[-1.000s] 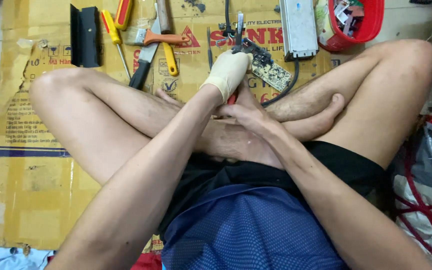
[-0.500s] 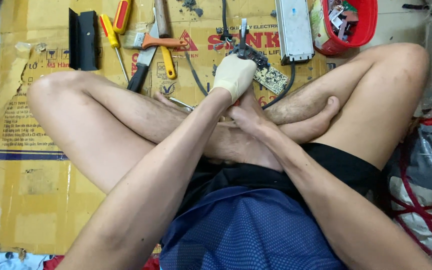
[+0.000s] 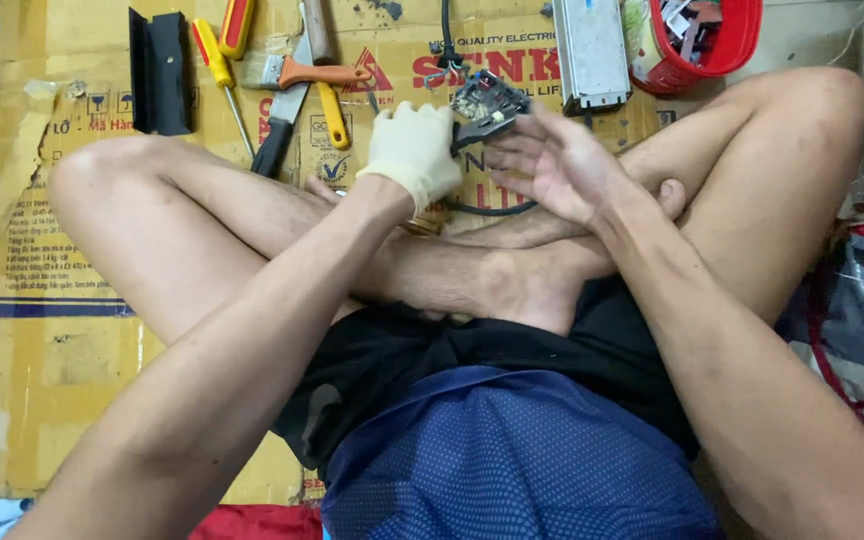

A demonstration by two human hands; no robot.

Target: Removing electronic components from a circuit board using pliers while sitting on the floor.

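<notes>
- The left hand [image 3: 412, 150], in a cream work glove, is closed around a dark tool handle, apparently pliers.
- The small circuit board [image 3: 490, 100] sits just beyond the gloved fingertips, at the tool's tip.
- The bare right hand [image 3: 557, 165] has its fingers spread, fingertips touching the board's near edge.
- A black cable [image 3: 487, 208] loops beneath both hands.
- An orange-handled brush [image 3: 297, 72] lies left of the glove.

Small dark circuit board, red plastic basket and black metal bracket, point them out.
small dark circuit board [image 3: 489, 100], head view, its top face
red plastic basket [image 3: 727, 50], head view, its right wall
black metal bracket [image 3: 160, 72], head view, its middle
</notes>
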